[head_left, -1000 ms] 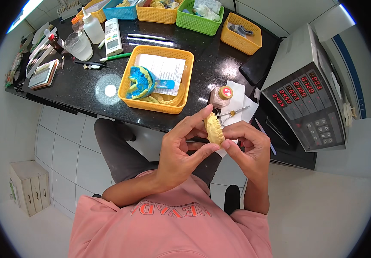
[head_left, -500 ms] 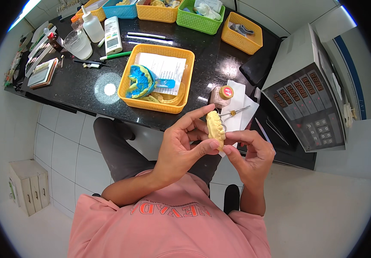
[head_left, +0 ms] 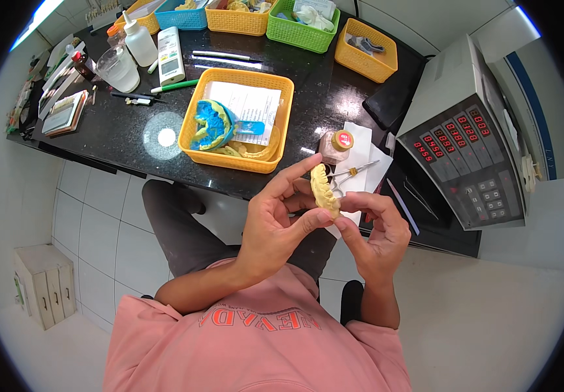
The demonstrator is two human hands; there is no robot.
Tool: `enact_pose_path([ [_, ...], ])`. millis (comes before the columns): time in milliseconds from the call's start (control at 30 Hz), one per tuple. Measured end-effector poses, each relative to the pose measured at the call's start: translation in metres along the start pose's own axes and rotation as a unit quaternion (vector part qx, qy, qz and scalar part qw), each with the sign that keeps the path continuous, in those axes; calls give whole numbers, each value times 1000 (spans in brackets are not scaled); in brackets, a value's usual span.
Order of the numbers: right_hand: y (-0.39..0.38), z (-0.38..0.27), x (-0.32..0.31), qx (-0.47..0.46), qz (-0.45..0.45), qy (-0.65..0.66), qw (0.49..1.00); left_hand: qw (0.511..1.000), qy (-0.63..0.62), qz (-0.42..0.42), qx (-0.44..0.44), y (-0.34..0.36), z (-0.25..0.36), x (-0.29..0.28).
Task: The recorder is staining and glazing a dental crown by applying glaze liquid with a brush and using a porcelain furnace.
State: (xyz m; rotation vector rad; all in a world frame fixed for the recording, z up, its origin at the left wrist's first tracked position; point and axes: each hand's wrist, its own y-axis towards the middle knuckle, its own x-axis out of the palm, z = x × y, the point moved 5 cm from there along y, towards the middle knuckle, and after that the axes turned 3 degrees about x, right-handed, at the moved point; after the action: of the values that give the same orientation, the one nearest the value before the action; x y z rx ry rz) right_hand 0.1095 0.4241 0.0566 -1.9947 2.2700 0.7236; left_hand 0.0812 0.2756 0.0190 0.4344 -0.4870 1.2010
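Observation:
A cream-yellow dental cast (head_left: 322, 188) with a row of teeth is held up between both hands, over the near edge of the counter. My left hand (head_left: 277, 219) grips it from the left, index finger at its top end and thumb at its lower end. From the right, my right hand (head_left: 375, 230) pinches the lower end between thumb and fingers. Just beyond lie a scissor-handled metal tool (head_left: 354, 171) on white paper (head_left: 375, 178) and a small jar (head_left: 335, 146) with a gold-rimmed lid.
A yellow basket (head_left: 283, 124) holds a blue impression tray (head_left: 215, 124) and a printed sheet. Several coloured baskets (head_left: 300, 34) line the back. Bottles (head_left: 140, 40), a cup (head_left: 117, 68) and pens stand or lie at left. A control unit with red digits (head_left: 471, 157) is at right.
The dental cast has turned in my fingers, showing a narrower side. Both hands have shifted slightly left, the right hand a little more.

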Motion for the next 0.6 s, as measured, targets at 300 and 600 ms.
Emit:
enact_pose_path([
  [300, 2, -10, 1, -138, 7, -65, 988, 1000, 6, -13, 6, -2, -2, -3],
  [600, 4, -12, 2, -101, 37, -92, 990, 998, -11, -18, 53, -2, 4, 2],
])
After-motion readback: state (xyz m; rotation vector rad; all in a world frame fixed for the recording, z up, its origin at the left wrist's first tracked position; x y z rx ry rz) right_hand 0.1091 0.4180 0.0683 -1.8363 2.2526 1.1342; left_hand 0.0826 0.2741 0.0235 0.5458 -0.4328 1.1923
